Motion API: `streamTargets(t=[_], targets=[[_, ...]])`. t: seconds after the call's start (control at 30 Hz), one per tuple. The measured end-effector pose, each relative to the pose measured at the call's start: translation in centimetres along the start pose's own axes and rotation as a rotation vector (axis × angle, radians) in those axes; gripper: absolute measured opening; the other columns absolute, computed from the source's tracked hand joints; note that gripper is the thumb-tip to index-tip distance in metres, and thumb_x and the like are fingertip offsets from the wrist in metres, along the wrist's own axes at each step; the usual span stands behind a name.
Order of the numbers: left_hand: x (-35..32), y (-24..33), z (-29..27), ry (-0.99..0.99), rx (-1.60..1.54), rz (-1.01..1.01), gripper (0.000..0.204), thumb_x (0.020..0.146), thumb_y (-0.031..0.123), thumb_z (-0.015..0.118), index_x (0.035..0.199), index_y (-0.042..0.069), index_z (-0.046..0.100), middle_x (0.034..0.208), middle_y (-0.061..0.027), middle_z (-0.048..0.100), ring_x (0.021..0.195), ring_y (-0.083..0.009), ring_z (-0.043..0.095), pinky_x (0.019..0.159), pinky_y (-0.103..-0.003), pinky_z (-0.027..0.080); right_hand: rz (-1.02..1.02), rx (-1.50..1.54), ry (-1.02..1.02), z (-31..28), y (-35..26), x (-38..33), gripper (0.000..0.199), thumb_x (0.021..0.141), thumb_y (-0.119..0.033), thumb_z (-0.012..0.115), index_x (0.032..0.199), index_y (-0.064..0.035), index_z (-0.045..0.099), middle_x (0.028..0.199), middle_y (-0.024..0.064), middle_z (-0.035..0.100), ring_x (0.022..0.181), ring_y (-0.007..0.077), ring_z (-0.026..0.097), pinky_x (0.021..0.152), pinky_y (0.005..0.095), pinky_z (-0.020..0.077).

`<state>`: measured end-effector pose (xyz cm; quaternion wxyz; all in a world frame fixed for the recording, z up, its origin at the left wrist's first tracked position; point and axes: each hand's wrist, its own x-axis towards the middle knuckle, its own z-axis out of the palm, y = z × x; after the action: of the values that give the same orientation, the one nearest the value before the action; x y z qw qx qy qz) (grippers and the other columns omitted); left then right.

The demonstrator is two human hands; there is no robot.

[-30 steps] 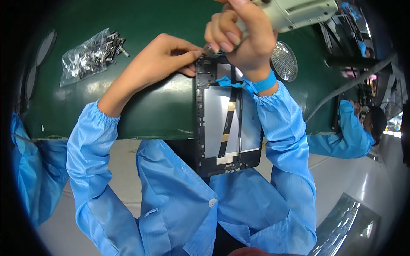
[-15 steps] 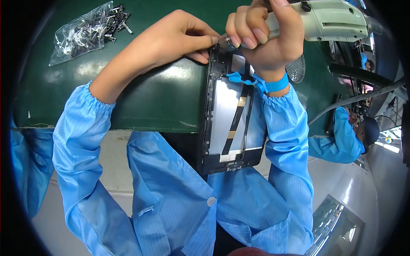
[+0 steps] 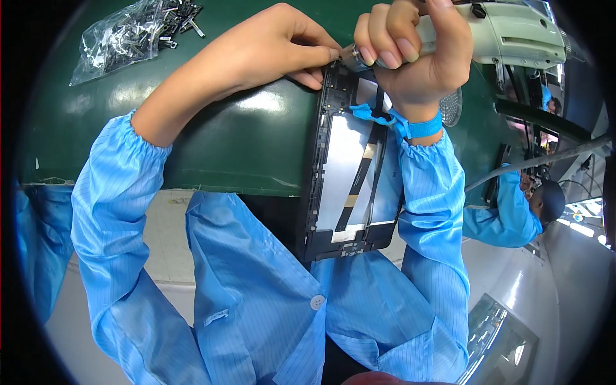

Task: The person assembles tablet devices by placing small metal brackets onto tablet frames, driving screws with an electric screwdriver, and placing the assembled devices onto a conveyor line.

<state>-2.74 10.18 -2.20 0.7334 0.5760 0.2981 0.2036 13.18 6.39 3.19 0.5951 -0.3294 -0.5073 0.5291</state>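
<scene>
Tail dips on the power tool (image 3: 520,35), my right hand (image 3: 428,72) clamped round it, still this panel (image 3: 346,160) corner; left hand (image 3: 279,51) grip, can't tell

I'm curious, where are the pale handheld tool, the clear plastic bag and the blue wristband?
Pale handheld tool (image 3: 516,27): head view, on its casing.
Clear plastic bag (image 3: 120,43): head view, on its crinkled side.
Blue wristband (image 3: 425,127): head view, on its flat band.
</scene>
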Motion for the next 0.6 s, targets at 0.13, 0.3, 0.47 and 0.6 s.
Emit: streamTargets(t=[0.13,0.3,0.47,0.6], targets=[[0.3,0.3,0.2,-0.019,-0.003,-0.033,0.026,0.097,0.015,0.060,0.100,-0.010,0.068,0.080,-0.0045,0.067,0.072,-0.0073,0.063,0.067,-0.021,0.053,0.063,-0.045,0.014,0.3,-0.6,0.4,0.027,0.103,-0.024,0.044,0.107,0.0007,0.054,0.046,-0.0022,0.030,0.034,0.0107,0.032,0.039,0.0265,0.0368],[0.1,0.6,0.4,-0.004,0.025,-0.038,0.026,0.097,0.014,0.060,0.100,-0.010,0.067,0.083,-0.0054,0.067,0.073,-0.0081,0.064,0.068,-0.021,0.054,0.103,0.028,-0.146,-1.4,0.1,1.0,0.034,0.103,-0.027,0.047,0.075,-0.0088,0.043,0.045,-0.0015,0.031,0.034,0.0123,0.033,0.039,0.0270,0.0374],[0.3,0.6,0.5,0.001,0.048,-0.051,0.026,0.097,0.014,0.059,0.102,-0.010,0.067,0.085,-0.0066,0.068,0.073,-0.0088,0.064,0.069,-0.021,0.054,0.091,0.019,-0.079,-1.0,0.0,0.8,0.027,0.102,-0.021,0.050,0.080,-0.0075,0.047,0.045,-0.0014,0.032,0.034,0.0114,0.033,0.038,0.0263,0.0359],[0.3,-0.5,0.4,0.035,0.095,-0.007,0.026,0.096,0.014,0.060,0.103,-0.010,0.066,0.085,-0.0086,0.068,0.077,-0.0113,0.066,0.073,-0.023,0.055,0.072,0.024,-0.049,-0.7,-0.1,0.6,0.019,0.101,-0.016,0.052,0.085,-0.0061,0.049,0.047,-0.0017,0.034,0.034,0.0103,0.032,0.037,0.0262,0.0346]])
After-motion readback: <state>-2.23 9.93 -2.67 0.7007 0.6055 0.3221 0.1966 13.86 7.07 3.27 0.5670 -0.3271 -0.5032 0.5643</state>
